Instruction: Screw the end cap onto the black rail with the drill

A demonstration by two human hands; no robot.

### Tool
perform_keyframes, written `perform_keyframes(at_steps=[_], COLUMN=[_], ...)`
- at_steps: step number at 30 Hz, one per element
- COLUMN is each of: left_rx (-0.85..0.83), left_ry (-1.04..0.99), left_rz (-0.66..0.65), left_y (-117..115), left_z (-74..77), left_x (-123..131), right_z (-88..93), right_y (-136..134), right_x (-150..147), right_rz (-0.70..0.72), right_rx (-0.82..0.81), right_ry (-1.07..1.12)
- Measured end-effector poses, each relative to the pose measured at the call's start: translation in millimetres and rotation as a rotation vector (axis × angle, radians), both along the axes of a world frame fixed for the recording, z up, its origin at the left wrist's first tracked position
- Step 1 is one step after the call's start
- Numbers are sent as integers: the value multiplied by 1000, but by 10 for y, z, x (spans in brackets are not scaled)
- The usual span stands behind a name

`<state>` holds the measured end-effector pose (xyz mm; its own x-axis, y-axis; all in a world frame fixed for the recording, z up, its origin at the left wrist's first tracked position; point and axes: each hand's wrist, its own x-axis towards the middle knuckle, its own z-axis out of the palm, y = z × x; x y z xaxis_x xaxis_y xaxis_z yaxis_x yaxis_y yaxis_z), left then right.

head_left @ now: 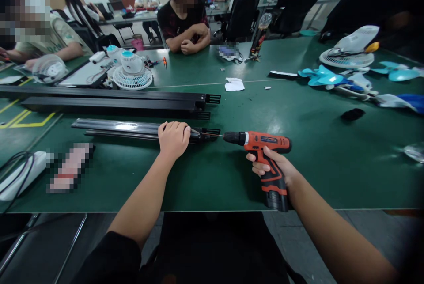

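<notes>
My right hand point(273, 167) is wrapped round the grip of an orange and black cordless drill point(268, 141), its chuck pointing left. A thin bit runs from the chuck to the slotted black end of a long, shiny black rail point(122, 126). Whether the bit touches a screw there is too small to tell. My left hand point(175, 140) is closed over the rail just left of that end, holding it down on the green table point(205, 178). The rail's underside is hidden.
Beyond the rail lie more long black rails point(115, 104). Fan parts point(132, 72) stand at the back left, and blue fan blades point(321, 75) lie at the right. A blurred phone-like thing point(71, 167) is at the left front. A person point(188, 23) leans on the far edge.
</notes>
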<state>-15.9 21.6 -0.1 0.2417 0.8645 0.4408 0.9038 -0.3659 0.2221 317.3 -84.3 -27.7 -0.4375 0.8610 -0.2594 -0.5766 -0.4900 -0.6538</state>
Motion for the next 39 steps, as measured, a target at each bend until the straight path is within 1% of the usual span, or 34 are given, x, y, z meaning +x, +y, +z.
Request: perform_keyframes(at_steps=[5,16,27,35,39], left_rx=[6,-2,-15,-13,-8], left_ry=[1,-34,-17,-8,-1], left_rz=[-3,-14,-6,0,-2], left_y=[0,0,7,5,5], left_z=[7,-2,-3,-2,5], left_x=[-2,2,3,2,2], right_z=[65,86,15,10,19], right_y=[0,-10,0,-6,-5], right_x=[-16,-17,-5,-7,2], right_rz=[11,4,5,-15,3], right_rx=[-25,-37,-10,-15,-3], right_ry=[23,-1,5,-4,-33])
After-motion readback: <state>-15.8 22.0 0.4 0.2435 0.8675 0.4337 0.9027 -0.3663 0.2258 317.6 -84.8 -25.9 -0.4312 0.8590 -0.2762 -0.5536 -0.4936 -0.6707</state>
